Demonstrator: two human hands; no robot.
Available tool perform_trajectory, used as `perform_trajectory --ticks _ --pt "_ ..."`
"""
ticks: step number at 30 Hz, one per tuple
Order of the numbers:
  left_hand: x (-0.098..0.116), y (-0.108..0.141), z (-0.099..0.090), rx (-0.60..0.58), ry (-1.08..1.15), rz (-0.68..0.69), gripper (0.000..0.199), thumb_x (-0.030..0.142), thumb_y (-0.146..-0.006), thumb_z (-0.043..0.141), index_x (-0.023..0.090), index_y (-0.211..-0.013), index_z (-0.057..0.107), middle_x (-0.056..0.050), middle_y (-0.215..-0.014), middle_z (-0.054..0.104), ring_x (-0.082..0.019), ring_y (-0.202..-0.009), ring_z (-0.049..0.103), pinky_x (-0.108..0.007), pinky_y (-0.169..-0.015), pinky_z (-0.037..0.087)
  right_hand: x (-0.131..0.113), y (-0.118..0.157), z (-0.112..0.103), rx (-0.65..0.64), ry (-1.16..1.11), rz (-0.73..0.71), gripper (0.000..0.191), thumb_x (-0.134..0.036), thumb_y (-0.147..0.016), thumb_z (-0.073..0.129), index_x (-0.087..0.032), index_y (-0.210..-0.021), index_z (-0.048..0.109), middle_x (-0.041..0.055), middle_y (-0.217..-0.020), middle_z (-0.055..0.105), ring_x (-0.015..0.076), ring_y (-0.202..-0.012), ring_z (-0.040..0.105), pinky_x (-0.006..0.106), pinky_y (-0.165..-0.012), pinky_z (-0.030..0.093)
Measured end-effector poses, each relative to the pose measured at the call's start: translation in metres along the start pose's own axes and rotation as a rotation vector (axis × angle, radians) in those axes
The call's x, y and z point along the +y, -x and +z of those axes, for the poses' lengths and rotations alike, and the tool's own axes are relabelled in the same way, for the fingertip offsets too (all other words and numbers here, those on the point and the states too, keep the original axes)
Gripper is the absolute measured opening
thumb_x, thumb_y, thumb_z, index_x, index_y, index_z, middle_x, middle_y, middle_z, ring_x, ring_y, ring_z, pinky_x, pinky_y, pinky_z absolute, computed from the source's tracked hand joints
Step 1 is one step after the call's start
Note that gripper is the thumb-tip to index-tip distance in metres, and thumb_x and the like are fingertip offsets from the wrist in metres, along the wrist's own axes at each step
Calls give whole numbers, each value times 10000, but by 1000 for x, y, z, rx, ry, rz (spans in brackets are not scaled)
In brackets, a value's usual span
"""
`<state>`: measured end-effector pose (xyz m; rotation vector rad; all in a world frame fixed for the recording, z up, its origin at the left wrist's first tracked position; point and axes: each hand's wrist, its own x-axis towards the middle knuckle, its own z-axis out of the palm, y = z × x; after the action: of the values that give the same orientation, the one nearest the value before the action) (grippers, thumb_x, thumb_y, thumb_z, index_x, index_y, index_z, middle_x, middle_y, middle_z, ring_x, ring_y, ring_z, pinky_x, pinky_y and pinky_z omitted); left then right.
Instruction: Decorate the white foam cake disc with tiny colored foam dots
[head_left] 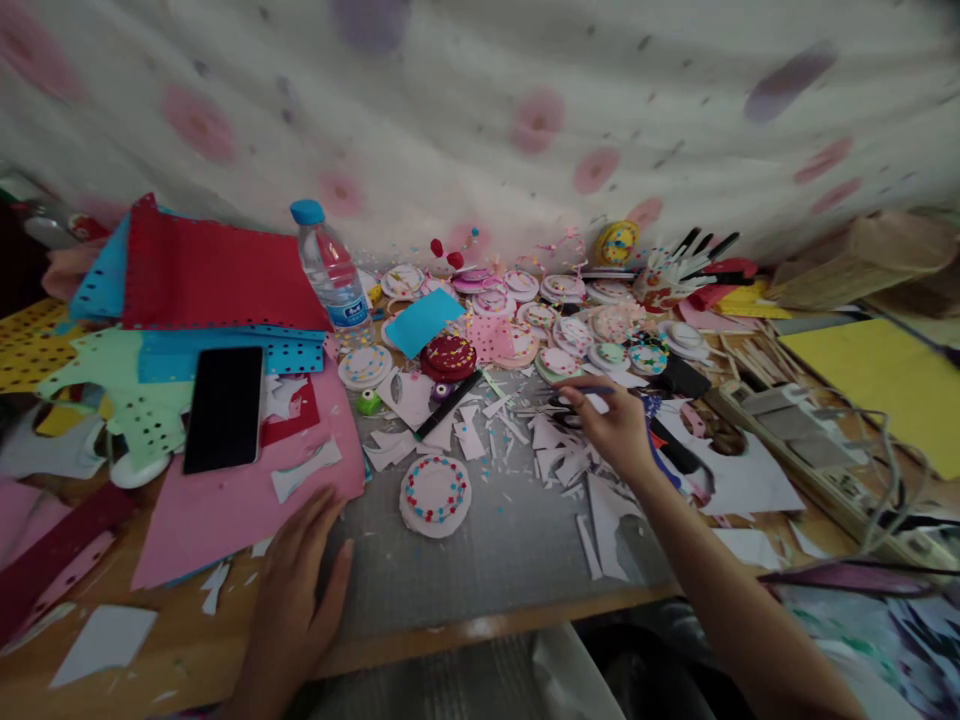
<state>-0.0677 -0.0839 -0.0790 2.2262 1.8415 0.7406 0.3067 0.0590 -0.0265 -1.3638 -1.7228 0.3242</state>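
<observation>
My left hand [306, 570] rests at the table's near left, fingers apart and holding nothing, its fingertips on the edge of a pink sheet [225, 520]. My right hand [611, 420] reaches over the paper scraps at the right of the grey mat [517, 560]. Its fingers are closed round a thin dark tool, which looks like a pen or tweezers [589, 388]. Between my hands a round white piece [435, 496], ringed with red and blue beads, lies flat on the mat. A black marker [448, 405] lies behind it.
Many decorated discs [517, 285] crowd the back, beside a water bottle [334, 270]. A black phone [223, 410] lies on coloured sheets at left. White cut scraps [611, 520] lie right of the mat. A pen cup [667, 275] and a power strip [795, 450] stand further right.
</observation>
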Motion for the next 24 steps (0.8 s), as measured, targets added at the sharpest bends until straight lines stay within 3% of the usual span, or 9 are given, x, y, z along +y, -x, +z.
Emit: perform_trajectory --ticks 2,5,14,24 --pt "-1 -1 2 4 -15 6 437 291 -942 420 222 -1371 387 -128 -1384 475 -312 -1287 435 -539 -1051 377 8 -9 -14 22 -9 39 206 -382 -880 582 -210 -901 694 64 -890 734 225 -857 674 350 -778 486" --pt "-3 -2 4 11 -47 27 438 297 -940 417 218 -1369 384 -135 -1374 479 -319 -1278 440 -548 -1045 378 17 -21 -23 -48 30 39 230 -403 -869 582 -206 -878 700 66 -874 738 223 -825 679 341 -760 497" --pt "-8 1 6 15 -69 27 413 300 -947 400 213 -1351 393 -140 -1372 480 -316 -1273 443 -549 -1040 384 32 -38 31 -180 103 -31 181 -328 -843 588 -218 -768 711 59 -762 751 239 -748 698 361 -737 494" --pt "-7 -1 8 34 -78 37 410 295 -929 422 191 -1325 450 -144 -1360 512 -319 -1261 476 -536 -1032 401 35 -36 26 -124 135 -16 252 -404 -856 552 -224 -773 707 68 -771 744 231 -739 681 355 -737 484"
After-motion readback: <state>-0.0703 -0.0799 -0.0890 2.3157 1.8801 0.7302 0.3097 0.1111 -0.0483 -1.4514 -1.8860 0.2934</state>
